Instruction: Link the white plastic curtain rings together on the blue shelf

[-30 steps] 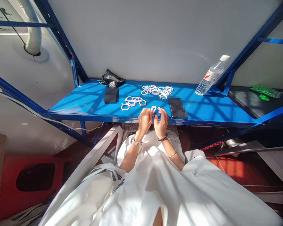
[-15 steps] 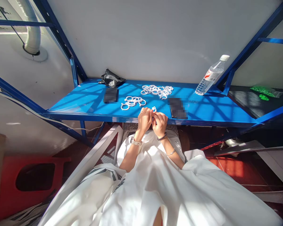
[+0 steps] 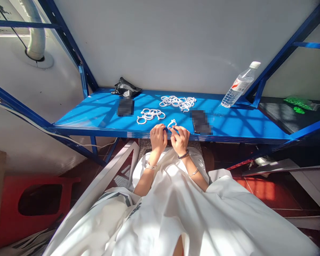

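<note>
My right hand [image 3: 179,140] pinches a white curtain ring [image 3: 172,123] with a small eyelet, just above the table's front edge. To its left, my left hand [image 3: 158,138] is closed, its fingers curled inward; whether anything is in them is hidden. A loose group of white curtain rings [image 3: 150,114] lies beyond my left hand. Farther back, a larger pile of the same rings [image 3: 177,102] rests on the blue table [image 3: 96,106].
A blurred-out dark phone [image 3: 201,122] lies right of my hands, and another dark blurred rectangle [image 3: 125,107] sits left. Behind that is a black plastic bag [image 3: 126,87]. A clear water bottle [image 3: 240,85] stands at the back right, and blue frame posts [image 3: 85,83] rise at both ends.
My hands have moved apart, the left one shifting left and away from the right. The curtain ring at my right fingertips now shows more fully.
</note>
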The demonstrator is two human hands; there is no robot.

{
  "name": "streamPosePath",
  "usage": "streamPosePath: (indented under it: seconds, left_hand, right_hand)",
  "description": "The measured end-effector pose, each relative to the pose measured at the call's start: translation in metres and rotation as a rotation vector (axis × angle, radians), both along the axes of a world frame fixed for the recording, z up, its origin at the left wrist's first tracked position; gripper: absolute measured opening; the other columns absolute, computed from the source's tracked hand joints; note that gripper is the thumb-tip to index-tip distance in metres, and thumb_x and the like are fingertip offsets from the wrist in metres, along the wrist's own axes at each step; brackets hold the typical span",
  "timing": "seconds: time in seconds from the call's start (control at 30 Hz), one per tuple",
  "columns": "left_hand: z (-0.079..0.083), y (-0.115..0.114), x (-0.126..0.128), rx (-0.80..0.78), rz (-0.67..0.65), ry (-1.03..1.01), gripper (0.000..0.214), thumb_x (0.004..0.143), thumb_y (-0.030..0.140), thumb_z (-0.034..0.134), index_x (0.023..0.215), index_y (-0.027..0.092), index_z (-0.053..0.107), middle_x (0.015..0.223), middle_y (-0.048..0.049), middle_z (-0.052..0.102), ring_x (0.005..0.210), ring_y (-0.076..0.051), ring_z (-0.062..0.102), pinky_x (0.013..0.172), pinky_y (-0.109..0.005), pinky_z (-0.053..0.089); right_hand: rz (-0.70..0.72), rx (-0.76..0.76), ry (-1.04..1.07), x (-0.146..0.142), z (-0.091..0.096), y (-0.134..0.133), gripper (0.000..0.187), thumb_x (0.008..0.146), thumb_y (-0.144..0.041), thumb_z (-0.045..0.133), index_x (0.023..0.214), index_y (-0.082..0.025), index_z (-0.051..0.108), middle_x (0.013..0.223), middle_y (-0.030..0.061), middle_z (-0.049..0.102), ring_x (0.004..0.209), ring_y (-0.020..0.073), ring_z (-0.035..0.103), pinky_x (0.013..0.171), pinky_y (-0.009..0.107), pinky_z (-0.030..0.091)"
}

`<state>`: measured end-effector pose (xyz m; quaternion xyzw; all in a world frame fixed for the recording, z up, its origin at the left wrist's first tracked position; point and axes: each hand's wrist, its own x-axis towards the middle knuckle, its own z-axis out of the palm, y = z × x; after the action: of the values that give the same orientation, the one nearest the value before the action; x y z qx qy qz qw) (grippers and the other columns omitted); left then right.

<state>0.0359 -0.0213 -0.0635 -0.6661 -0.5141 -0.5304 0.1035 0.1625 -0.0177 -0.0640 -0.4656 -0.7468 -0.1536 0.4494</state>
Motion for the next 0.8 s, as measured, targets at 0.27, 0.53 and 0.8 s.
streamPosePath:
  seconds: [0.27, 0.53, 0.8]
  left_hand:
    - [-0.004, -0.001, 0.000, 0.027, 0.031, 0.092, 0.039, 0.100, 0.025, 0.034, 0.128, 0.014, 0.058, 0.120, -0.0118, 0.068, 0.114, -0.025, 0.059, 0.098, -0.038, 0.040]
    - [-0.008, 0.000, -0.001, 0.003, 0.045, 0.142, 0.042, 0.100, 0.024, 0.034, 0.130, 0.021, 0.062, 0.123, -0.0114, 0.067, 0.116, -0.025, 0.057, 0.099, -0.039, 0.038]
    - [-0.011, 0.002, -0.001, -0.046, 0.016, 0.112, 0.040, 0.098, 0.025, 0.037, 0.123, 0.023, 0.067, 0.124, -0.0127, 0.065, 0.119, -0.027, 0.055, 0.101, -0.042, 0.038]
  right_hand:
    - [-0.038, -0.033, -0.077, -0.003, 0.011, -0.007, 0.030, 0.098, -0.029, 0.052, 0.123, -0.031, 0.068, 0.120, 0.0043, 0.070, 0.114, 0.0227, 0.055, 0.096, 0.040, 0.033]
    - [-0.040, -0.084, -0.089, -0.003, 0.011, -0.006, 0.029, 0.097, -0.024, 0.051, 0.119, -0.027, 0.070, 0.121, 0.0075, 0.068, 0.116, 0.0234, 0.055, 0.097, 0.040, 0.032]
    - [-0.005, -0.077, -0.005, -0.004, 0.007, -0.002, 0.026, 0.097, -0.026, 0.050, 0.115, -0.024, 0.068, 0.117, 0.0072, 0.070, 0.112, 0.0218, 0.058, 0.097, 0.039, 0.033]
